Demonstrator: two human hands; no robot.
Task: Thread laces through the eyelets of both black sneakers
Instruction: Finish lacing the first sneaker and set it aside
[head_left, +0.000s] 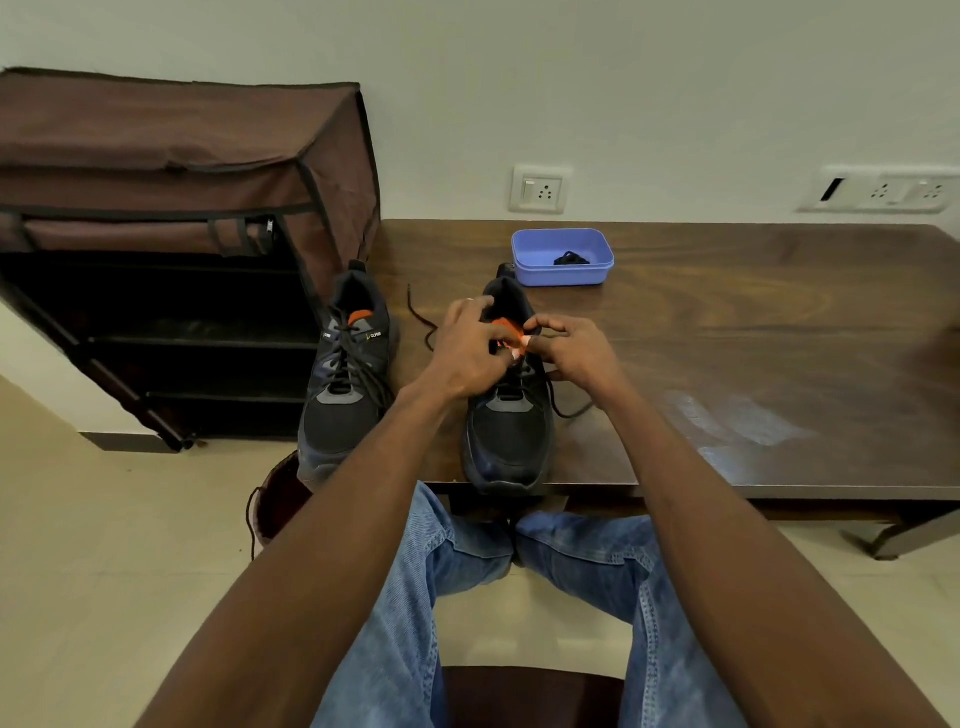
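- Nearest: person's knees in blue jeans (415, 597), below & between both forearms; dark seat edge (530, 696) just under them.
- Floor, lower L of the L hand: a brown shoe (278, 506) w/ loose lace hanging, partly hidden by table (727, 364) edge.
- R sneaker (506, 431), black, toe toward the person at the table's near edge, directly under both hands; grey patch showing below the hands, orange tongue tab between the fingers.
- L hand (467, 348) over the sneaker's left side, fingers curled, pinching at the lace/tongue area approx mid-shoe; exact thing pinched hard to tell, looks like the lace near the orange tab.
- R hand (576, 348) on the sneaker's right side, thumb & forefinger pinched together at the orange tab, other fingers curled; grasping sth small there, prob lace tip, can't confirm.
- Black lace (563, 410) of this sneaker: one end trails out below the R hand onto the table; other end (421, 317) lies on the table just left of the L hand.
- L sneaker (348, 384), well left of the L hand, already laced, laces loose over tongue, toe overhanging table edge.
- Beyond the hands: blue plastic box (563, 257) on the table just behind the R sneaker's heel, dark bundled item (571, 258) inside.
- Far L of the L hand: brown fabric shoe rack (171, 171), front flap rolled up, dark shelves.
- Farthest: wall w/ socket plate (537, 189) above the box, another switch panel (883, 191) far right.
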